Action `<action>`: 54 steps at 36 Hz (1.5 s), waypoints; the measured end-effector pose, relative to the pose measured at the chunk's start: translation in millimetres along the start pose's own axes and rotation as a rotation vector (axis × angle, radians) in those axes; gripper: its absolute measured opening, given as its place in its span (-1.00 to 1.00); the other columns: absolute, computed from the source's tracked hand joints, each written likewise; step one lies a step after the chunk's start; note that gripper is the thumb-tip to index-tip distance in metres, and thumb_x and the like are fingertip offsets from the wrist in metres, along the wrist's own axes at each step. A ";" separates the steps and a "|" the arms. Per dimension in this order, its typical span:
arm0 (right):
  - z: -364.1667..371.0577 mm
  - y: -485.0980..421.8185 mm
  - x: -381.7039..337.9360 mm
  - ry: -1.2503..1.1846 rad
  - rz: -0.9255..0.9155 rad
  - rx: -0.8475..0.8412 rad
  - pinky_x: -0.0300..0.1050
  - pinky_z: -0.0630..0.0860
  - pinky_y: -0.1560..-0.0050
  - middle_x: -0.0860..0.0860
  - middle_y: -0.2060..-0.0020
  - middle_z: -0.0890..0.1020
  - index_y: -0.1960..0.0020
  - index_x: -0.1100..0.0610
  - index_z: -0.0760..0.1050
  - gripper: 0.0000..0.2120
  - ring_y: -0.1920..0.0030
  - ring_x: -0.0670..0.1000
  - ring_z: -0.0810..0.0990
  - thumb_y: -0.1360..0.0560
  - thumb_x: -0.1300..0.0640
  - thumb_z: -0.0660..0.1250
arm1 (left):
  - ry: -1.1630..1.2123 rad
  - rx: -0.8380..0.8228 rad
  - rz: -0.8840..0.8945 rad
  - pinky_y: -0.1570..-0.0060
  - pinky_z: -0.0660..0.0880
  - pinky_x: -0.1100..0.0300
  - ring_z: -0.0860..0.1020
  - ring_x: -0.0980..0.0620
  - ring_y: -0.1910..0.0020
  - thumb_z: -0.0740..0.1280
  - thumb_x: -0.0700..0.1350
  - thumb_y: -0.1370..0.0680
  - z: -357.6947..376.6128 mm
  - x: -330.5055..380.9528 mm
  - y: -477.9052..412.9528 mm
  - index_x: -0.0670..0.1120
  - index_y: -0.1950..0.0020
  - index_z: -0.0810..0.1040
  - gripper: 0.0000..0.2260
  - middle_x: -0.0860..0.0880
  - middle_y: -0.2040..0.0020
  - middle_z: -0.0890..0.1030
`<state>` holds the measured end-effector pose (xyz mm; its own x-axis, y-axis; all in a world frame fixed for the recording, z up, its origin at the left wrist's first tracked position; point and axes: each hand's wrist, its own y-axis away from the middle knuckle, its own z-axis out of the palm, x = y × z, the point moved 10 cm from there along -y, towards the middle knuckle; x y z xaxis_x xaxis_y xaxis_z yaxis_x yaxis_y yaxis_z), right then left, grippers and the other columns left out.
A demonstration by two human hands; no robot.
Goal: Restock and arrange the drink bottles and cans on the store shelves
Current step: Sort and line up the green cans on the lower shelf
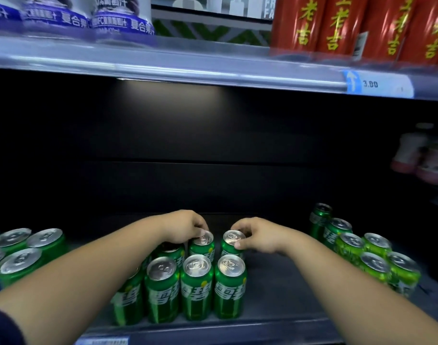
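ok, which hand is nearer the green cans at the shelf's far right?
Right. The right hand pinches a can left of that cluster; the left hand grips another can further left.

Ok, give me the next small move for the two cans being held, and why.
Probably nudge them together, square behind the front row, then let go. The left hand pinches the left can by its rim, the right hand the right can; both stand upright behind the front row, a small gap between them.
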<state>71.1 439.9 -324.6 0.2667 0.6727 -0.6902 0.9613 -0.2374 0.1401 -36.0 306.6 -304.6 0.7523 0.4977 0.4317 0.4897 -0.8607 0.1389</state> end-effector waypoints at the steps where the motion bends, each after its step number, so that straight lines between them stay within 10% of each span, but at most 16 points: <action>1: 0.9 -0.3 -0.3 -0.001 -0.001 -0.008 -0.27 0.49 0.13 0.01 -0.09 0.68 -0.23 0.05 0.56 -0.68 0.01 -0.09 0.61 -0.50 0.15 0.49 | -0.005 0.017 -0.005 0.21 0.55 0.26 0.66 0.09 0.21 0.28 -0.05 -0.63 -0.3 -1.3 -1.4 0.07 -0.06 0.66 -0.84 0.10 0.07 0.68; 32: 18.9 -1.7 -7.8 -0.049 -0.015 -0.100 -0.07 0.52 0.05 -0.10 0.08 0.65 -0.16 -0.03 0.59 -0.77 0.10 -0.09 0.57 -0.51 0.01 0.48 | -0.032 -0.074 -0.022 0.08 0.56 0.19 0.63 0.09 0.10 0.27 -0.10 -0.61 8.7 4.6 -5.1 0.06 0.04 0.66 -0.83 0.09 0.10 0.68; 37: 22.9 8.4 -3.2 -0.098 0.007 -0.183 -0.29 0.46 0.08 -0.20 0.07 0.63 -0.36 0.01 0.52 -0.65 0.17 -0.29 0.55 -0.59 0.14 0.39 | -0.016 -0.091 -0.066 0.15 0.53 0.23 0.60 0.12 0.17 0.29 -0.13 -0.57 8.9 5.7 -6.8 0.07 0.14 0.65 -0.82 0.10 0.16 0.67; 39: 20.2 14.3 0.5 -0.088 0.008 -0.193 -0.26 0.48 -0.15 -0.13 -0.22 0.61 -0.52 0.04 0.37 -0.46 -0.10 -0.27 0.57 -0.57 0.14 0.42 | -0.028 -0.088 -0.075 0.13 0.58 0.17 0.61 0.09 0.15 0.30 -0.06 -0.56 7.3 8.0 -6.9 0.07 0.15 0.64 -0.85 0.08 0.14 0.67; 42: 1.7 24.7 5.9 -0.005 -0.011 -0.115 -0.04 0.39 -0.44 0.06 -0.49 0.41 -0.58 0.00 0.26 -0.28 -0.41 -0.02 0.45 -0.51 0.03 0.49 | -0.043 -0.032 -0.039 0.18 0.64 0.10 0.64 0.04 0.13 0.35 0.05 -0.54 1.9 22.5 -8.3 0.09 0.11 0.64 -0.90 0.06 0.13 0.67; 48: -60.0 66.7 34.0 -0.055 -0.053 0.070 -0.01 0.51 -0.34 0.05 -0.46 0.45 -0.50 0.01 0.38 -0.35 -0.38 0.01 0.49 -0.47 0.08 0.53 | -0.122 0.055 0.161 0.11 0.40 0.40 0.54 0.21 0.09 0.41 0.03 -0.54 -2.8 94.9 -24.5 0.09 -0.16 0.61 -0.79 0.20 0.06 0.58; 54: -140.3 139.7 83.3 -0.030 0.002 0.362 -0.05 0.50 -0.33 -0.10 -0.25 0.58 -0.38 0.04 0.50 -0.48 -0.29 -0.04 0.55 -0.46 0.11 0.54 | -0.174 0.078 0.322 -0.09 0.48 0.25 0.57 0.11 -0.05 0.48 -0.02 -0.49 14.2 181.2 -53.6 0.05 -0.26 0.57 -0.65 0.10 -0.10 0.62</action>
<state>237.3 561.2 -262.9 0.2616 0.6526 -0.7111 0.8722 -0.4753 -0.1153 80.3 444.4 -246.4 0.9337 0.2193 0.2830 0.2430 -0.9687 -0.0508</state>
